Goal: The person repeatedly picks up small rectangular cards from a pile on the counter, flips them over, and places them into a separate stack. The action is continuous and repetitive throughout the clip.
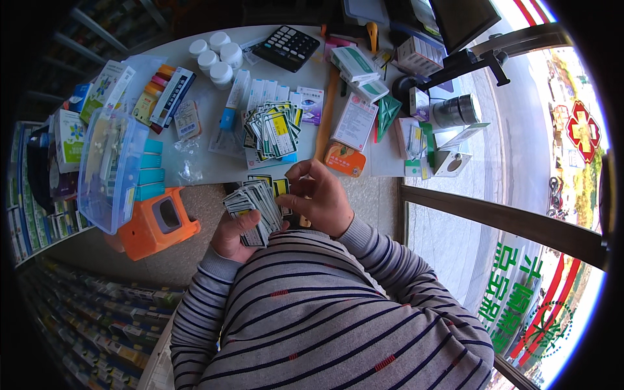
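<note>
My left hand (234, 236) holds a thick fanned stack of printed cards (256, 204) in front of my belly, thumb across the top. They look like shelf price labels, white with green edges and yellow panels. My right hand (324, 197) is just right of the stack, with a single card (282, 186) at its thumb and fingertips. Beyond both hands, a loose pile of similar cards (275, 129) lies on the desk, on top of white and blue cartons (265, 92). Right of the pile rests an orange box (345, 159).
A black calculator (286, 48) and several white bottles (221, 74) stand at the desk's back. Left is a clear plastic bin (109, 170) above an orange plastic stool (156, 224). Medicine cartons (355, 122) and a dark jar (457, 110) sit right, near a glass front (438, 229).
</note>
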